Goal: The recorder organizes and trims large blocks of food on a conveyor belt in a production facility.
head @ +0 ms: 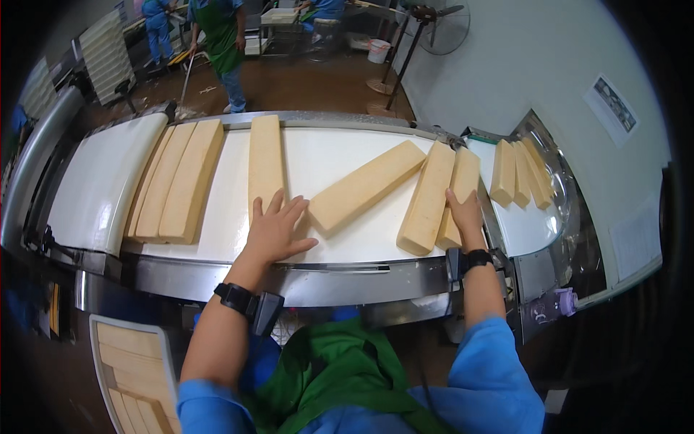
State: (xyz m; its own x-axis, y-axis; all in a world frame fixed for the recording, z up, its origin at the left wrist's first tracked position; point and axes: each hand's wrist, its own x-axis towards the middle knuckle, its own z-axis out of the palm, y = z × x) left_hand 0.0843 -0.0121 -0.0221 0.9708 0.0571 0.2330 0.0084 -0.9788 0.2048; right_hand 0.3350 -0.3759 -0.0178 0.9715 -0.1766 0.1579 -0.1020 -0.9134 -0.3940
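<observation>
Several long pale-yellow blocks lie on a white conveyor belt in front of me. My left hand has its fingers spread over the near end of one lengthwise block; whether the palm presses on it I cannot tell. Just right of those fingers, another block lies slantwise. My right hand grips a block at the belt's right end, thumb on its left side and fingers on its right. Beside that one leans a further block. Three blocks stand side by side at the left.
A raised white belt adjoins on the left. Several blocks sit on a second belt at right. A steel rail edges my side. Below left is a grey-rimmed tray of blocks. Beyond stand a person and a fan.
</observation>
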